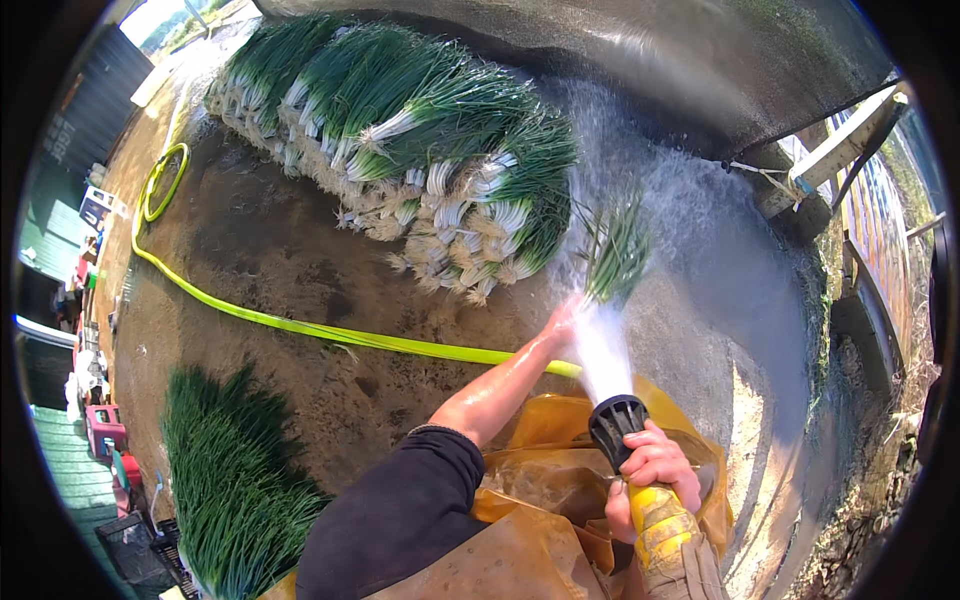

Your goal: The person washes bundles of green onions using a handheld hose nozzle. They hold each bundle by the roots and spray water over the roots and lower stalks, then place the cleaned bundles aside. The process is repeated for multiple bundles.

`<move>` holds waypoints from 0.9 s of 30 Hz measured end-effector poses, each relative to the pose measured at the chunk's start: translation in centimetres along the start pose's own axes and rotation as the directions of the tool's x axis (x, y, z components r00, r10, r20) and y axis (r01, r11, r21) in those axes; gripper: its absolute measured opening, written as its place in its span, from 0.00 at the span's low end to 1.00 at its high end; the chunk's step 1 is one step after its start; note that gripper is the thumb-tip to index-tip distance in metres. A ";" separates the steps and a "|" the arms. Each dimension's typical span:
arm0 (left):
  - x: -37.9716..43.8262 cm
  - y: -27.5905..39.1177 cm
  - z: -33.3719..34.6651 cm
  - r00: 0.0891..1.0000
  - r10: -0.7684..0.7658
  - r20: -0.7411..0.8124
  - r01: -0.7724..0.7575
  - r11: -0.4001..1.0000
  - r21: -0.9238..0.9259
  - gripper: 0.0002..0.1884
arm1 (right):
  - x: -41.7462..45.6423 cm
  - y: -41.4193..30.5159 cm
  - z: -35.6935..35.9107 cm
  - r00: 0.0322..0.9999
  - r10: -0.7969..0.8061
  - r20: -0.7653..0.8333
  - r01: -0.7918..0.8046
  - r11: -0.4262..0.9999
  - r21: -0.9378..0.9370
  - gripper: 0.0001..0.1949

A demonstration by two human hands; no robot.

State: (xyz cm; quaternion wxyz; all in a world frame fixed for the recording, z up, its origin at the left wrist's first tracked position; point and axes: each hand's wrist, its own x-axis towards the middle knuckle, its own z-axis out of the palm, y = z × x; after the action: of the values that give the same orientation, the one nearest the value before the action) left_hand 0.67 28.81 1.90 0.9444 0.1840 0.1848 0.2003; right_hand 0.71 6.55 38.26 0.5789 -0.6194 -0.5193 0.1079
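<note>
My right hand (660, 469) grips a hose just behind its black spray nozzle (616, 431); the hose end (664, 521) is yellow and wrapped in worn, muddy tape. White water (604, 352) shoots forward from the nozzle. Beyond it, my left hand (568, 319) holds a bunch of green onions (619, 251) in the spray, leaves pointing away from me. The water hides the bunch's lower part and some of my fingers. Left of that bunch lies a large stacked pile of green onions (450, 165), white stems and pale roots facing me.
A bright yellow-green flat hose (300, 326) crosses the wet ground. Another heap of green onions (225, 480) is at lower left, near black plastic crates (135, 547) and a red stool (106, 431). A dark sheet (675, 67) hangs ahead; a wooden beam (847, 150) juts in at right.
</note>
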 end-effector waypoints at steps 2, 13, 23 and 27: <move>-2.5 -5.9 -3.0 0.984 -0.176 0.037 0.180 0.955 -0.235 0.09 | -1.3 0.3 0.3 0.998 0.049 0.045 -0.048 0.999 -0.023 0.13; -2.5 -6.6 -7.5 0.580 -0.191 -0.792 0.425 0.900 0.094 0.10 | -1.6 2.3 -1.4 0.996 0.085 -0.003 -0.085 0.992 -0.089 0.13; -12.0 -4.7 -2.1 0.872 0.445 -0.203 0.423 -0.479 0.769 0.40 | -1.9 3.5 -6.3 0.944 0.258 -0.205 -0.311 0.904 -0.292 0.11; -11.7 -4.3 -8.8 0.946 0.319 -0.056 0.275 -0.700 0.659 0.26 | -1.2 3.4 -5.3 0.957 0.245 -0.153 -0.280 0.917 -0.283 0.12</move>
State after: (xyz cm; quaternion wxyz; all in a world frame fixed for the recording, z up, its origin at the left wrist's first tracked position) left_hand -11.67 22.32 -4.30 0.1268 0.9085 0.3960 -0.0410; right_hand 5.87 3.12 36.55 0.4866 -0.7696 -0.4078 0.0687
